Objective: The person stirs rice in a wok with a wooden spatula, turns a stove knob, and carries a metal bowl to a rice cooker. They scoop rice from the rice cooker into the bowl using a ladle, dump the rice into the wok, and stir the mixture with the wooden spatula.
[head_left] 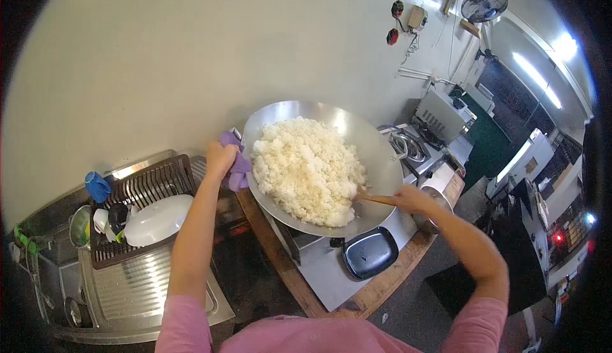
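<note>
A large metal wok [376, 142] sits on the stove, holding a big heap of white rice [306, 168]. My left hand [221, 159] is closed around a purple cloth [237, 168] at the wok's left handle, which the cloth partly covers. In my right hand [411, 198] is the handle of a wooden spatula [377, 199]. Its far end is sunk in the right side of the rice, so the blade is hidden.
Below the wok lies a dark rectangular tray [370, 254] on the steel stove top [325, 279]. At left, a brown dish rack [150, 184] holds a white dish [159, 219], beside a steel sink drainboard [127, 283]. Another burner [408, 146] stands right of the wok.
</note>
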Demonstrator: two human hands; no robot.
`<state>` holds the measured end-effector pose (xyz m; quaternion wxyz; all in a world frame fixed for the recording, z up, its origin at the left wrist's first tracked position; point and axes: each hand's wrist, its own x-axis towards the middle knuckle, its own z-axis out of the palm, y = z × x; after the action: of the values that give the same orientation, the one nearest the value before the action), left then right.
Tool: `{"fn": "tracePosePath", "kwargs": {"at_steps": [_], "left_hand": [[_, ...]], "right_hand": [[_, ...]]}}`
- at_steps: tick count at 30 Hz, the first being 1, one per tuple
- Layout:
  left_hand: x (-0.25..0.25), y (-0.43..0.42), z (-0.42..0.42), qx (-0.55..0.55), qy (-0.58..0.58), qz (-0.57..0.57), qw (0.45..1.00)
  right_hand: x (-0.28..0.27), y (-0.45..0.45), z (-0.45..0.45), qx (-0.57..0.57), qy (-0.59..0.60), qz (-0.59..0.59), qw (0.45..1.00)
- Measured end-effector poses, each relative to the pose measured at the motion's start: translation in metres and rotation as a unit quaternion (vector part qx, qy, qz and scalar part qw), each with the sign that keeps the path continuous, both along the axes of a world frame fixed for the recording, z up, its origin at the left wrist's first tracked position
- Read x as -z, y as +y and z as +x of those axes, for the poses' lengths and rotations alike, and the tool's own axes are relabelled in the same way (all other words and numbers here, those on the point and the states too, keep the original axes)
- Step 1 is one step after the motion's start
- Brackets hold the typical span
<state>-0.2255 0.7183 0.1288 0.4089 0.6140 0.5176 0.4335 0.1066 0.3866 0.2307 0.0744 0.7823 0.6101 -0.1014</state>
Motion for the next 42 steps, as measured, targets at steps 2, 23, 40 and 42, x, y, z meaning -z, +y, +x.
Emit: {"fn": "tracePosePath", "kwargs": {"at_steps": [2,23,40,42], "left_hand": [[-0.005,-0.01,0.001,-0.011,-0.02,0.029,0.999],[-0.004,-0.012,-0.004,-0.022,0.055,0.03,0.998],[-0.03,-0.038,-0.003,-0.071,0.093,0.045,0.992],[-0.012,-0.022,0.0,-0.082,0.09,0.059,0.991]], "right_hand": [[0.049,0.04,-0.003,0.016,0.076,0.096,0.992],[-0.022,0.114,-0.081,-0.056,-0.251,0.16,0.953],[-0.033,0.011,-0.097,-0.166,-0.167,-0.02,0.972],[-0.079,0.027,-0.113,-0.113,-0.215,-0.034,0.97]]}}
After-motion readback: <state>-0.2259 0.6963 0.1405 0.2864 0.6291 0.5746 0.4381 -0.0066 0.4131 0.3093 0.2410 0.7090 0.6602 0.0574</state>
